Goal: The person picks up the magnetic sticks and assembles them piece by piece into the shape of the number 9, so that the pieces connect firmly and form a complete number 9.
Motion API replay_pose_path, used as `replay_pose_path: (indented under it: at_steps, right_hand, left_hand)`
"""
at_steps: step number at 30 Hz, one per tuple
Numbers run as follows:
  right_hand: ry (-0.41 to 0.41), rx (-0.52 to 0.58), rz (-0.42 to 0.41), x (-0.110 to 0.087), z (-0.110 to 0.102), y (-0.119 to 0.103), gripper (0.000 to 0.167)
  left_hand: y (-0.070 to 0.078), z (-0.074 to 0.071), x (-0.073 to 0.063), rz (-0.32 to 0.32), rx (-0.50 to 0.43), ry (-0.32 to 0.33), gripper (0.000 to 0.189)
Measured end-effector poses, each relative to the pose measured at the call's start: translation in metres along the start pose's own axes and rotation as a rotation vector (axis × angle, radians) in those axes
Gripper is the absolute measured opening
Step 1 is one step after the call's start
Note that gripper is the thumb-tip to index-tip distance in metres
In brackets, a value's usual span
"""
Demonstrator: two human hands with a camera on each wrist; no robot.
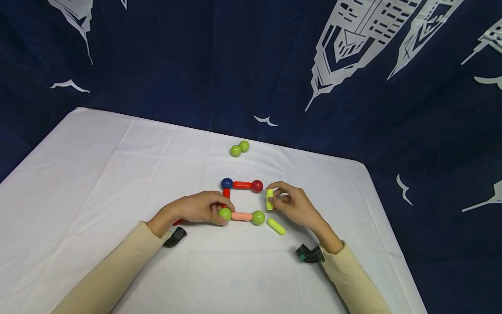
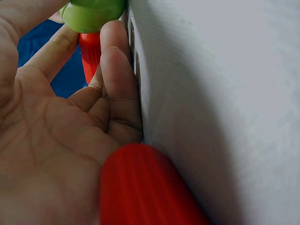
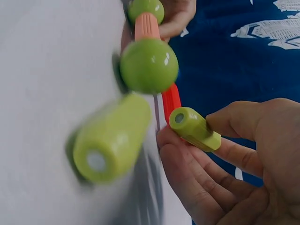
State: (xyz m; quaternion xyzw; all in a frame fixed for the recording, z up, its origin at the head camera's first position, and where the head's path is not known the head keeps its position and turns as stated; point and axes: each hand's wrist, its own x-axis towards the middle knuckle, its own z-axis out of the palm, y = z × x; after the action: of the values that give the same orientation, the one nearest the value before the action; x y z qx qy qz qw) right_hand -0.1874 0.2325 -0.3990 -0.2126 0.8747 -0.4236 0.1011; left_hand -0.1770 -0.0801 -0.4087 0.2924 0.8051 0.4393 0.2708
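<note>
On the table lies an open frame of balls and rods: a blue ball (image 1: pixel 226 183), a red rod (image 1: pixel 242 185) to a red ball (image 1: pixel 256 186), another red rod (image 1: pixel 226 193) down to a green ball (image 1: pixel 225 213), then a pink rod (image 1: pixel 242 216) to a second green ball (image 1: pixel 258 217). My left hand (image 1: pixel 204 207) grips the near-left green ball between thumb and fingers. My right hand (image 1: pixel 294 203) pinches a yellow-green rod (image 1: pixel 269 199) at the frame's right side, between the red ball and the second green ball. A metal disc shows in that rod's end (image 3: pixel 179 118).
Another yellow-green rod (image 1: pixel 276 226) lies just right of the near-right green ball. A loose red rod (image 2: pixel 145 187) lies beneath my left wrist. Two green balls (image 1: pixel 235 151) sit together near the far edge of the white table (image 1: pixel 164 148). A dark patterned cloth hangs behind.
</note>
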Motion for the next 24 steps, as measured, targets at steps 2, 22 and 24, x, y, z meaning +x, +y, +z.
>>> replay_pose_path:
  at_steps: [2, 22, 24]
  right_hand:
    - [-0.013, 0.028, 0.022, 0.001, 0.003, -0.003, 0.03]
    - [-0.046, 0.06, 0.007, 0.009, 0.017, -0.005, 0.046]
    - [-0.055, 0.024, 0.011, 0.011, 0.017, -0.005, 0.053]
  left_hand:
    - [0.0, 0.0, 0.0, -0.008, 0.002, -0.002, 0.03]
    - [-0.001, 0.0, 0.002, -0.022, 0.021, -0.005, 0.032]
    - [-0.001, 0.0, 0.002, -0.029, 0.022, -0.002, 0.032]
